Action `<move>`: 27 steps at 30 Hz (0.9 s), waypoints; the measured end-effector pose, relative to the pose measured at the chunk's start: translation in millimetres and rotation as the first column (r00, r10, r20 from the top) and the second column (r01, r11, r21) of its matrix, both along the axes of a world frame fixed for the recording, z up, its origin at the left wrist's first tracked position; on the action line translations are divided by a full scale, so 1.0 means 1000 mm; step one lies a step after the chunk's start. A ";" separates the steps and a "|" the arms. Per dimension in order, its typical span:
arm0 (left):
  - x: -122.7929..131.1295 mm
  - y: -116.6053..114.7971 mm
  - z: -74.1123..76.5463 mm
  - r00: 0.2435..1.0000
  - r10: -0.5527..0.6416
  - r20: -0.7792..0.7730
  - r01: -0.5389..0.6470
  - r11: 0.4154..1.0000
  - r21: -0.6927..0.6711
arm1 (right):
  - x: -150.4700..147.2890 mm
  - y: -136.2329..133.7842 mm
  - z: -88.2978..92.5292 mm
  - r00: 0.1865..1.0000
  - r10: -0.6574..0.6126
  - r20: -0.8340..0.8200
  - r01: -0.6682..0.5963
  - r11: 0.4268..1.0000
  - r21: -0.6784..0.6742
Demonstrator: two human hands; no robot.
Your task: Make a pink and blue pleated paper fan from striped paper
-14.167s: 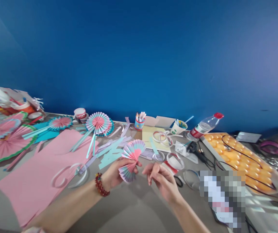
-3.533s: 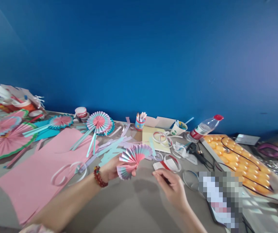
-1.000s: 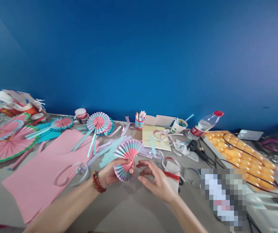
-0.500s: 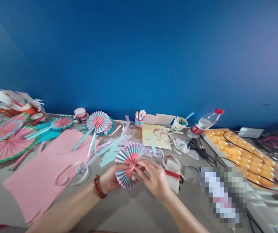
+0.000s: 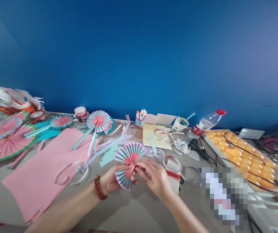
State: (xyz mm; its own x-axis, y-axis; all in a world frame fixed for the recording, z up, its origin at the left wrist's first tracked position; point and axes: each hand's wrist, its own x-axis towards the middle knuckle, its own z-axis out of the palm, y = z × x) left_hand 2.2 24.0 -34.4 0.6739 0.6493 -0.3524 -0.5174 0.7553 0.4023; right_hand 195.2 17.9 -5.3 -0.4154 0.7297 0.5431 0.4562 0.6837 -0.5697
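A pleated paper fan (image 5: 130, 153) in pink, pale blue and lilac is spread in the middle of the head view. My left hand (image 5: 116, 177) grips it from the left, thumb across the pleats near the fan's centre. The fingers of my right hand (image 5: 154, 176) pinch the fan's gathered pink centre from the right; the fingertips partly hide that spot. Both hands hold the fan above the grey table (image 5: 119, 213). Just right of my right hand lie a roll of tape (image 5: 164, 161) and a red-and-white packet (image 5: 174, 176).
Pink paper sheets (image 5: 41, 171) lie at left. Finished round paper fans (image 5: 98, 119) stand behind them. Paper strips (image 5: 114, 149), a pen cup (image 5: 140, 121), a paper cup (image 5: 178, 124), a bottle (image 5: 203, 124), a glue gun (image 5: 198, 147) and a tray of orange bumps (image 5: 243, 155) line the back and right.
Hardly anything differs. Both hands keep their hold on the fan, with the right fingers shifting very slightly at its centre. The whole view has moved by a few pixels.
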 end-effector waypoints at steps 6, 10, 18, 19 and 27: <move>-0.001 -0.001 -0.002 0.998 -0.027 0.051 0.028 1.000 -0.007 | -0.001 -0.002 0.002 0.994 -0.014 -0.104 -0.002 0.989 -0.150; 0.000 -0.003 -0.004 0.997 -0.021 0.077 0.022 1.000 -0.007 | -0.004 -0.004 0.000 0.985 0.004 -0.171 -0.027 0.991 -0.134; 0.006 -0.010 -0.012 0.992 0.003 0.126 0.004 0.999 -0.052 | -0.008 -0.007 0.003 0.966 0.008 -0.257 -0.049 0.987 -0.155; 0.007 -0.011 -0.013 0.991 0.022 0.132 -0.013 0.998 -0.066 | -0.009 -0.007 0.003 0.966 0.007 -0.258 -0.051 0.985 -0.166; 0.012 -0.018 -0.020 0.986 0.099 0.137 -0.088 0.992 -0.087 | -0.016 -0.006 0.000 0.962 0.022 -0.271 -0.086 0.970 -0.227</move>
State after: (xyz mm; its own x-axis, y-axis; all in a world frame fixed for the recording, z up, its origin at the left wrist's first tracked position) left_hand 14.3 6.2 -54.8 0.6581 0.6853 -0.3121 -0.6345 0.7278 0.2602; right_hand 179.0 11.6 -5.0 -0.3220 0.8301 0.4552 0.2332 0.5356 -0.8117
